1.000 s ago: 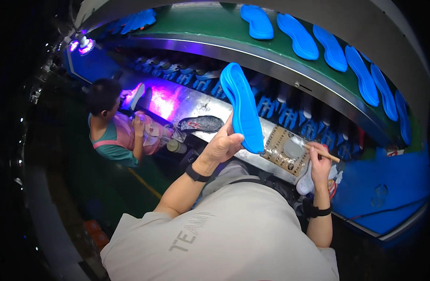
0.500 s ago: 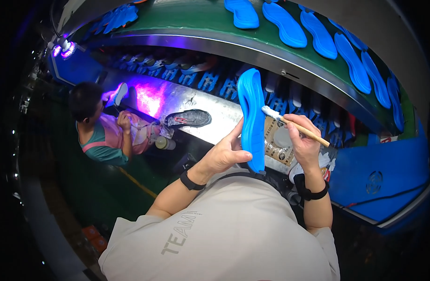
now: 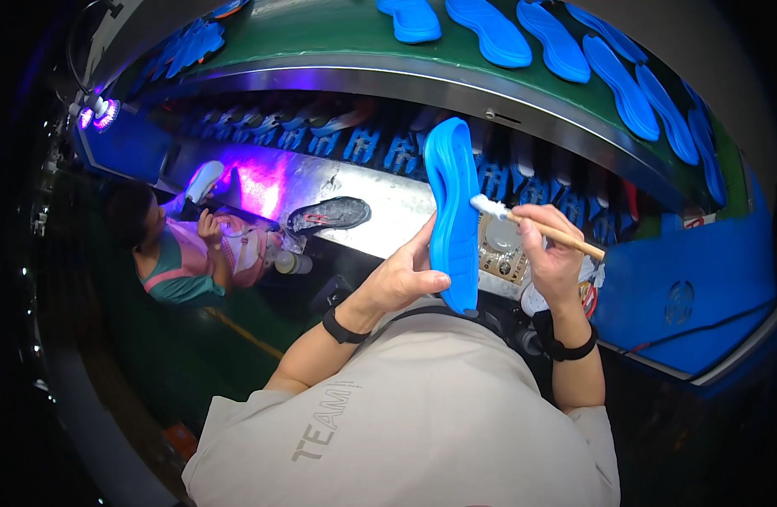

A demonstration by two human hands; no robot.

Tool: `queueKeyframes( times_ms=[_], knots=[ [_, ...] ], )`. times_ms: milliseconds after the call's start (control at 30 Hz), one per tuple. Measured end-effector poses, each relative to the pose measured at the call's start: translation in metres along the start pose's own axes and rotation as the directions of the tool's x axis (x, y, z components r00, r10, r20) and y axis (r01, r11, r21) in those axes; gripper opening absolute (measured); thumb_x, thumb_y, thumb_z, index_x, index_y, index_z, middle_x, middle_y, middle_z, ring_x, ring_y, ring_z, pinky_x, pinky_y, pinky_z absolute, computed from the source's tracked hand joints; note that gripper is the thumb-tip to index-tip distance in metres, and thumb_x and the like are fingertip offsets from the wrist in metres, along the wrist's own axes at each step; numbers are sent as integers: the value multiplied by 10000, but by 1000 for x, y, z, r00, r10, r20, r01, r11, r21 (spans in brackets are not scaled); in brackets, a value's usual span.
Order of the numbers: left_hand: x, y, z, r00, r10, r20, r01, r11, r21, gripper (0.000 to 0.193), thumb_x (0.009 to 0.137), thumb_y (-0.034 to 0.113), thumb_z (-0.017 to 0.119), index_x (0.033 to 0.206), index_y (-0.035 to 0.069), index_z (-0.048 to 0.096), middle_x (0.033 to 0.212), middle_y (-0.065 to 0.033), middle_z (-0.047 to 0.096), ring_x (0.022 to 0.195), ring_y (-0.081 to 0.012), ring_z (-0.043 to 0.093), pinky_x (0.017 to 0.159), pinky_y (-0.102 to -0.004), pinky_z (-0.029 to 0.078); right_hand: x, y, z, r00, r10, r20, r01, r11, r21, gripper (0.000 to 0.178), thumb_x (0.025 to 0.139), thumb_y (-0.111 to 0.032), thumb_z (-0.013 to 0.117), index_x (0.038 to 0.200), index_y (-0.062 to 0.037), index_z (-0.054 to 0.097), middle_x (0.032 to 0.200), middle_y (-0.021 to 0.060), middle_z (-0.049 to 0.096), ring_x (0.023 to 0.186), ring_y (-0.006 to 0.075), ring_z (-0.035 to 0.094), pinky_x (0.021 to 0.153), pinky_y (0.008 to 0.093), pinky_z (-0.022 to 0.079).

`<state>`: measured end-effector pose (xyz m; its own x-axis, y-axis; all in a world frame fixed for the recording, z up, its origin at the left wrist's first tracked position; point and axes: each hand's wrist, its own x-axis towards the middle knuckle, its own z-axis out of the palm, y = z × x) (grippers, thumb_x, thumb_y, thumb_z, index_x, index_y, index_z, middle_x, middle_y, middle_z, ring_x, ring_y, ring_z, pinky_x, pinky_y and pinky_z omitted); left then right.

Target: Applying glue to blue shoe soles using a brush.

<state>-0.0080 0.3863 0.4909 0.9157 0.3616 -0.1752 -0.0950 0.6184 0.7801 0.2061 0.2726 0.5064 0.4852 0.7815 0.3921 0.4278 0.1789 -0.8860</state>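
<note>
A blue shoe sole (image 3: 454, 220) stands nearly upright in front of me, its hollowed side partly turned to the right. My left hand (image 3: 410, 275) is closed around its lower left edge, with the thumb across the near end. My right hand (image 3: 553, 249) grips a brush (image 3: 566, 240) by its wooden handle. The white, coated bristles point left and lie at the sole's right edge; whether they touch it I cannot tell. Beyond the brush, a round translucent dish (image 3: 502, 236) rests on brown printed cardboard (image 3: 500, 267) on the metal bench (image 3: 397, 207).
A dark shoe upper (image 3: 329, 215) lies on the bench. Several blue soles (image 3: 553, 46) ride on the green belt (image 3: 321, 38) above. At left, a co-worker (image 3: 186, 245) holds a light shoe (image 3: 204, 181) near purple lamps (image 3: 97, 112). A blue machine panel (image 3: 684, 304) stands at right.
The view has shifted slightly, so the bench and belt sit further left. The brush stays at the sole's right edge, its bristles slightly lower. Both hands keep their holds.
</note>
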Motion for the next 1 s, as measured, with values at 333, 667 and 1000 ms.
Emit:
queueKeyframes(
  times_ms=[333, 667, 1000],
  knots=[
    [-5, 6, -5, 999, 47, 0, -47, 998, 51, 1173, 733, 424, 879, 1618, 42, 210, 1400, -173, 552, 1249, -289, 616, 1045, -442, 535, -13, -14, -3, 988, -108, 112, 117, 990, -77, 138, 866, 23, 673, 985, 24, 744, 861, 128, 717, 730, 214, 666, 667, 306, 515],
    [-7, 11, -15, 994, 104, 10, -105, 990, 97, 1171, 776, 321, 861, 1647, 38, 132, 1504, -163, 445, 1386, -281, 487, 1163, -430, 413, -28, -31, -12, 968, 1, 251, -3, 1000, 7, 151, 844, 32, 641, 953, 17, 745, 814, 118, 709, 701, 195, 655, 643, 310, 506],
    [-12, 22, -13, 992, 126, 20, -127, 982, 140, 1245, 742, 124, 868, 1673, 91, 42, 1569, -132, 376, 1418, -260, 437, 1168, -412, 393, -26, -27, 3, 987, -33, 156, 33, 999, 0, 141, 862, 23, 641, 958, 20, 745, 838, 119, 718, 716, 203, 658, 649, 305, 505]
  ],
)
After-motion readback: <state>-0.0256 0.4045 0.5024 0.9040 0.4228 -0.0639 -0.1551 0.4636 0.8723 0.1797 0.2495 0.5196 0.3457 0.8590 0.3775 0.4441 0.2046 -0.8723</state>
